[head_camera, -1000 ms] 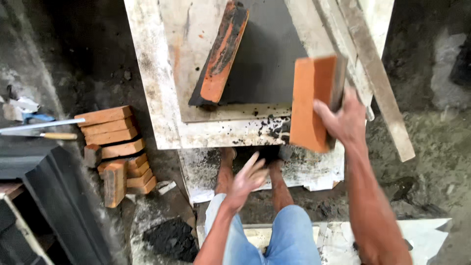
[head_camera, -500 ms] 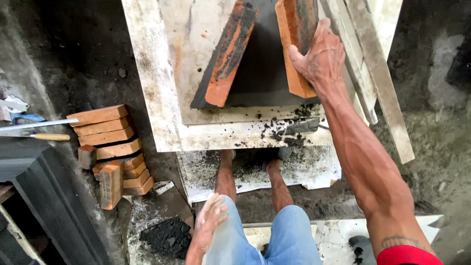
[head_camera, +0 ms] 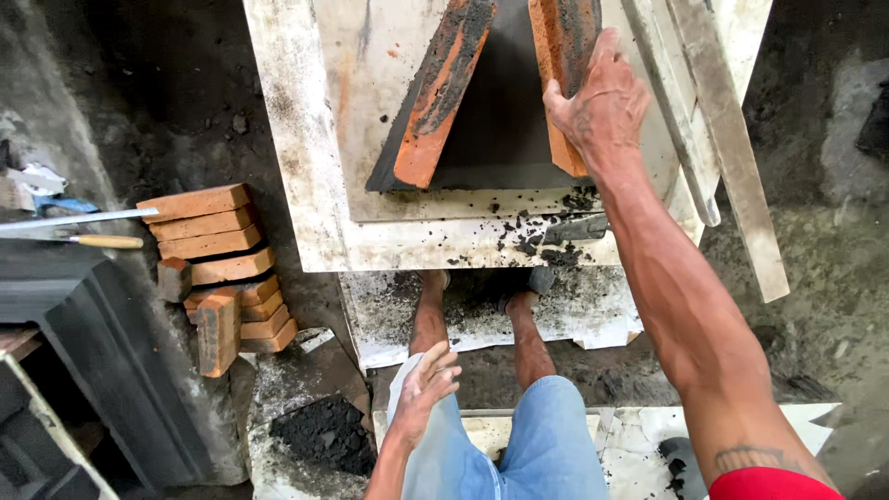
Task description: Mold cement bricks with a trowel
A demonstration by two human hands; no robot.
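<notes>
While the right hand point(head_camera: 602, 106) presses flat on the right brick point(head_camera: 563, 56), fingers spread over its near end and side, no closed grip shows; the palm just rests on it. That brick lies on a dark sheet point(head_camera: 500, 120) on the counter point(head_camera: 306, 139), angled so its far end leans toward the left brick point(head_camera: 443, 88). Left brick is orange, smeared with black, tilted the other way; the two form a V opening toward the person, apart at the near ends. Whether they touch at the far end is out of frame, cannot tell. Left hand point(head_camera: 424, 384) hangs low by the left thigh, fingers loosely open, holding nothing, well apart from the counter. Black crumbs point(head_camera: 532, 236) scatter along the counter's near edge, with a grey trowel-like tool point(head_camera: 574, 227) among them, probably metal, view is poor. Wood planks point(head_camera: 713, 120) lie along the counter's right side. On the floor to the left sits a brick stack point(head_camera: 218, 264), one brick standing upright beside it. A black powder pile point(head_camera: 319, 431) lies near the left leg. Bare feet stand on a white slab point(head_camera: 482, 315) under the counter edge.
</notes>
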